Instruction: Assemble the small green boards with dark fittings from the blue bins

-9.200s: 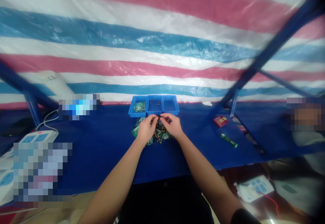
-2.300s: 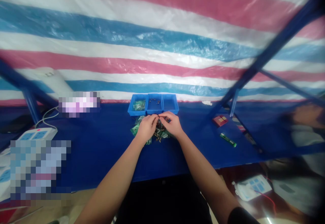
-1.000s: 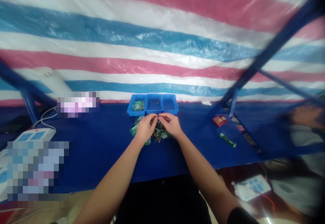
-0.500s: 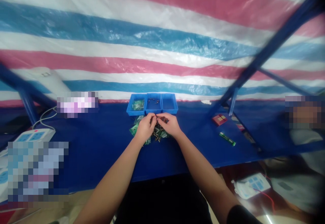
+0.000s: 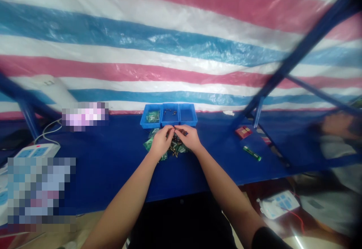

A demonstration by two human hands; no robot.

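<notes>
Head view, and we're right over the action: the left hand (image 5: 161,141) and right hand (image 5: 190,138) are drawn in tight at the middle of the blue table (image 5: 107,177)! Both are curled, fingertips pinched together and meeting above a heap of small metal parts (image 5: 175,147). Something tiny may be caught between those fingertips, but it's too small to call from here, so whether either hand has a real grip, I can't tell. The heap sits directly beneath the hands, with green plastic packets (image 5: 148,144) spilling out around its left side and front, right against the left hand.

Just beyond, close to the fingertips, stands a blue tray (image 5: 169,114) with three compartments: green packets in the left one, a few small dark parts in the middle one. Out to the right lie a red box (image 5: 243,131) and a green stick (image 5: 251,153), well apart from the hands. Over on the left, a white power strip (image 5: 36,151) sits at the table's edge. At far right, a blurred hand (image 5: 338,124) belongs to someone else, nowhere near this heap. Behind everything hangs a striped tarp (image 5: 169,45).
</notes>
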